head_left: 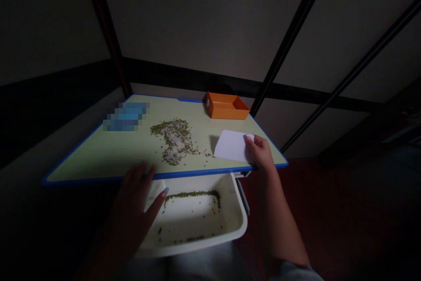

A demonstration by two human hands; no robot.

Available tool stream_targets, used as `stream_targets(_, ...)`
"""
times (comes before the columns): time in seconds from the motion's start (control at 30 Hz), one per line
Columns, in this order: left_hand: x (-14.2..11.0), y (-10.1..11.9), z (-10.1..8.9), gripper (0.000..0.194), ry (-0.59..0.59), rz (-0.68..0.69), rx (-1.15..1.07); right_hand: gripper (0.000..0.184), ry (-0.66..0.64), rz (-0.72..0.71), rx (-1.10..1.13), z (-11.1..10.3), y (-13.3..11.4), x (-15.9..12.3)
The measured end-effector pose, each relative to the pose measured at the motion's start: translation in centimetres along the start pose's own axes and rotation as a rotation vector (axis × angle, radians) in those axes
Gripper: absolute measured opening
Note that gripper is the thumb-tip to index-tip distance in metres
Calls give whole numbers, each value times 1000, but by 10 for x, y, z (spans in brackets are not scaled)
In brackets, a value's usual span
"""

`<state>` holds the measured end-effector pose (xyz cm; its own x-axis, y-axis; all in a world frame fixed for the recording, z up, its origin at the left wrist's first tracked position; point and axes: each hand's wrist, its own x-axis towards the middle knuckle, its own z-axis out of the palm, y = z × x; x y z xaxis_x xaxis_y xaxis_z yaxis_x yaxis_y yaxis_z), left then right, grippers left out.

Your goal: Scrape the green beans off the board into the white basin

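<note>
My right hand [261,150] grips a white flat card or scraper [232,146] by its right end, thumb on top, low over the right part of the table. Left of the card lies a spread-out heap of small green beans mixed with white grains [176,138], with a few strays trailing toward the card. My left hand [140,200] is at the table's front edge, fingers spread, thumb over the left part of a white plastic tub [241,224]. Inside the tub, green beans [194,194] line the far side of the floor, and some lie scattered.
An orange open box [228,113] stands at the table's back right. A blurred-out blue item [126,116] lies at the back left. The pale green table [98,154] has a blue rim, and a panelled wall [190,22] rises behind it.
</note>
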<state>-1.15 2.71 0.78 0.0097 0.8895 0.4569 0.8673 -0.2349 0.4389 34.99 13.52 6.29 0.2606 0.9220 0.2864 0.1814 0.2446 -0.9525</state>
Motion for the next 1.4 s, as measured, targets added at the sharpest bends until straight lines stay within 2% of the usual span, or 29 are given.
stream_targets(0.73, 2, 1, -2, 65, 0, 18, 0, 49, -111, 38, 29, 0, 0, -2)
stream_targets(1.07, 1, -1, -2, 64, 7, 24, -5, 50, 20, 14, -16, 0, 2, 1)
stream_targets(1.27, 2, 2, -4, 66, -9, -2, -18, 50, 17, -26, -48, -1, 5, 2)
stream_targets(1.4, 2, 3, -2, 67, 2, -2, -25, 50, -8, 6, -27, 1, 1, 0)
